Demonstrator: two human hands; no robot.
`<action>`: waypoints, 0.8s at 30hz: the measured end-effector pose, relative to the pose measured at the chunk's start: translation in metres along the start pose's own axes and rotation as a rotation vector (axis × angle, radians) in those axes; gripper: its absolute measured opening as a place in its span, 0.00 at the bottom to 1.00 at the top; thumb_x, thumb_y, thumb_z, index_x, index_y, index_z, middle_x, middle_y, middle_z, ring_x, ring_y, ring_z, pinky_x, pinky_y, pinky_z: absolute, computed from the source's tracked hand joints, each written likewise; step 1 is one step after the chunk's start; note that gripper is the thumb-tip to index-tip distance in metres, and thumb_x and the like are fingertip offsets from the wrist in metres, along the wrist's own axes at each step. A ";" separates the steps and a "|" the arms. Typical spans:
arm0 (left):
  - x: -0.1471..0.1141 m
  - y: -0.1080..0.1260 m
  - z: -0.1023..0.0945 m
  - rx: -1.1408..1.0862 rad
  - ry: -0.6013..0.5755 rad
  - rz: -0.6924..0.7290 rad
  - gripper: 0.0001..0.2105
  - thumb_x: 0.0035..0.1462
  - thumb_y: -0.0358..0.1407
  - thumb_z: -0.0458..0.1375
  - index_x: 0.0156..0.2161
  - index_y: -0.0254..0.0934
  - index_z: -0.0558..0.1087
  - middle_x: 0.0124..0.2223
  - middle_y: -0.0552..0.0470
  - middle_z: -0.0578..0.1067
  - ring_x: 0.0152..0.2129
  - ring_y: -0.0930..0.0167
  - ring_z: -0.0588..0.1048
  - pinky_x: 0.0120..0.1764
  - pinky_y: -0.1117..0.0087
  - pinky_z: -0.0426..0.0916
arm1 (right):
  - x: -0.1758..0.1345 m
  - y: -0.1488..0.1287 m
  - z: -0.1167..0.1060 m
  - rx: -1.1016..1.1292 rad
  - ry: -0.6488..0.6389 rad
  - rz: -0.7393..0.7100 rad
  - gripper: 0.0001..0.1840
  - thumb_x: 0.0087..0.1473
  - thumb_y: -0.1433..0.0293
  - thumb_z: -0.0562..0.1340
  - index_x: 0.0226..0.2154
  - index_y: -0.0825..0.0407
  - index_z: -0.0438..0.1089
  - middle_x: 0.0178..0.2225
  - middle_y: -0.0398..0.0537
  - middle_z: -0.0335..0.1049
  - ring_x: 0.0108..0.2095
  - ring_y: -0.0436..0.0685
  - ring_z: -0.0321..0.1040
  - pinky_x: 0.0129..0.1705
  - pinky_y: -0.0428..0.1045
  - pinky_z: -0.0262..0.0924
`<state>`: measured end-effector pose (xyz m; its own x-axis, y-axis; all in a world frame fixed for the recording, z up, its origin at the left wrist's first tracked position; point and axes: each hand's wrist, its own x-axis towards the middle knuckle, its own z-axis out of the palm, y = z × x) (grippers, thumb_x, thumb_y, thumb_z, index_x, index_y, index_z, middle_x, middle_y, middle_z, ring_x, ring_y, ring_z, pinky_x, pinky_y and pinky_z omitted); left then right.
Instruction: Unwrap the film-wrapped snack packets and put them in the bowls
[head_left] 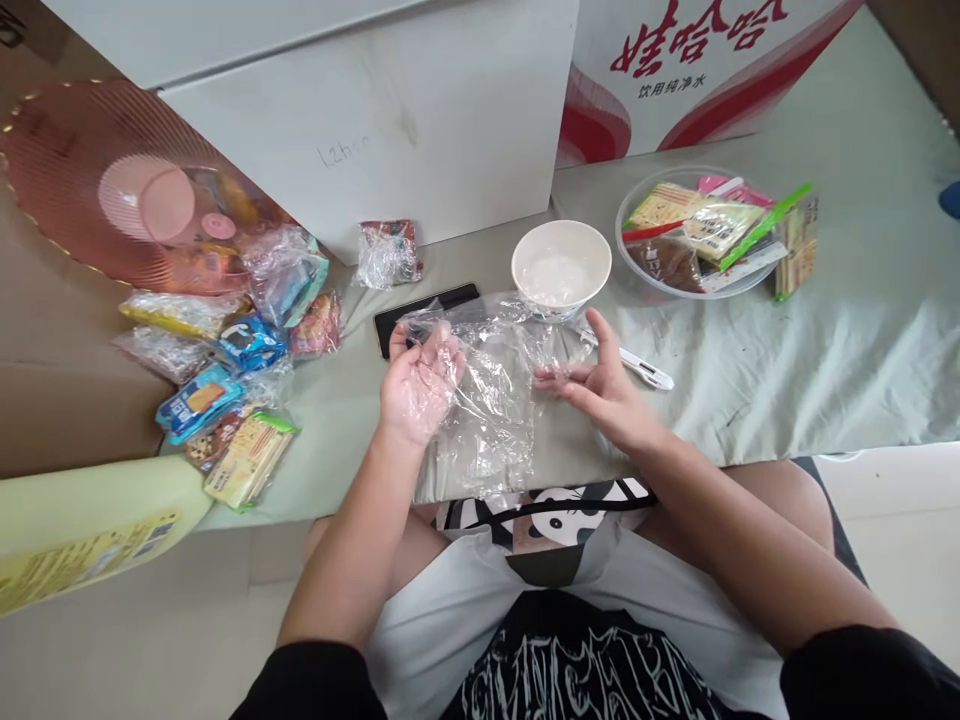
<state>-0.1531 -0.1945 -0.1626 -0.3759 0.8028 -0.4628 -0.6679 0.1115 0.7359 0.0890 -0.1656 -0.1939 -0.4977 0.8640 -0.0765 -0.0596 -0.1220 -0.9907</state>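
A clear, crinkled plastic bag hangs in front of me, low over the front edge of the cloth-covered surface. My left hand is palm up with its fingers curled on the bag's upper left edge, film lying over the fingertips. At the bag's right edge, my right hand has its fingers stretched out against the film and its thumb raised apart. Just beyond the bag stands a white paper bowl. A dark phone lies partly behind my left hand, and a white utility knife lies behind my right.
A clear round tub of packaged snacks stands at back right, one packet leaning outside. Wrapped snacks pile up at left beside a pink ribbed tray. A white box and a red-and-white carton line the back.
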 end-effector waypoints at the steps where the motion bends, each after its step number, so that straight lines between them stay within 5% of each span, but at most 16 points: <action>1: -0.002 -0.002 0.001 0.009 -0.024 -0.021 0.13 0.56 0.30 0.58 0.45 0.48 0.67 0.42 0.57 0.82 0.39 0.71 0.82 0.43 0.68 0.76 | -0.001 0.000 0.002 -0.021 -0.001 -0.003 0.56 0.57 0.54 0.67 0.72 0.38 0.29 0.42 0.50 0.77 0.41 0.62 0.78 0.43 0.60 0.75; 7: -0.008 -0.009 0.010 0.175 -0.055 -0.091 0.21 0.52 0.31 0.61 0.49 0.49 0.60 0.37 0.58 0.80 0.27 0.72 0.80 0.33 0.71 0.76 | 0.002 -0.001 -0.002 0.019 0.278 0.015 0.35 0.60 0.62 0.61 0.65 0.37 0.49 0.35 0.41 0.70 0.27 0.53 0.72 0.32 0.52 0.72; 11: -0.008 -0.005 0.009 0.342 -0.036 0.002 0.22 0.49 0.31 0.62 0.46 0.48 0.58 0.30 0.61 0.77 0.14 0.76 0.72 0.17 0.79 0.61 | 0.007 -0.005 -0.023 0.189 0.395 0.109 0.28 0.60 0.60 0.60 0.61 0.36 0.53 0.35 0.38 0.70 0.19 0.47 0.63 0.18 0.46 0.60; 15: -0.009 -0.003 0.006 0.368 -0.012 0.038 0.20 0.49 0.31 0.62 0.42 0.46 0.56 0.30 0.62 0.76 0.12 0.78 0.69 0.14 0.81 0.55 | 0.005 -0.011 -0.023 0.156 0.268 0.032 0.46 0.56 0.57 0.65 0.68 0.33 0.40 0.44 0.44 0.75 0.27 0.52 0.73 0.28 0.50 0.71; 18: -0.007 -0.001 0.005 0.354 0.033 0.050 0.18 0.48 0.31 0.61 0.38 0.45 0.56 0.31 0.61 0.78 0.13 0.78 0.70 0.14 0.82 0.55 | 0.001 -0.013 -0.012 -0.010 0.100 0.008 0.54 0.55 0.60 0.68 0.72 0.38 0.35 0.37 0.45 0.77 0.28 0.56 0.75 0.32 0.55 0.74; 22: -0.003 0.005 0.000 0.380 0.041 0.073 0.11 0.45 0.30 0.60 0.30 0.39 0.60 0.33 0.55 0.79 0.15 0.79 0.72 0.16 0.83 0.59 | 0.002 -0.015 -0.009 -0.010 0.229 0.006 0.36 0.62 0.61 0.62 0.68 0.40 0.49 0.23 0.37 0.71 0.20 0.55 0.70 0.25 0.52 0.70; 24: -0.002 0.007 -0.002 0.420 0.009 0.051 0.08 0.42 0.28 0.58 0.24 0.36 0.62 0.33 0.52 0.80 0.16 0.80 0.73 0.17 0.82 0.62 | 0.004 -0.017 -0.011 0.020 0.338 -0.020 0.23 0.61 0.62 0.62 0.58 0.40 0.61 0.20 0.35 0.68 0.18 0.52 0.67 0.23 0.50 0.67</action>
<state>-0.1582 -0.1970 -0.1580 -0.4086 0.8087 -0.4232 -0.3292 0.3019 0.8947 0.0977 -0.1545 -0.1790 -0.1811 0.9791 -0.0928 -0.0849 -0.1095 -0.9903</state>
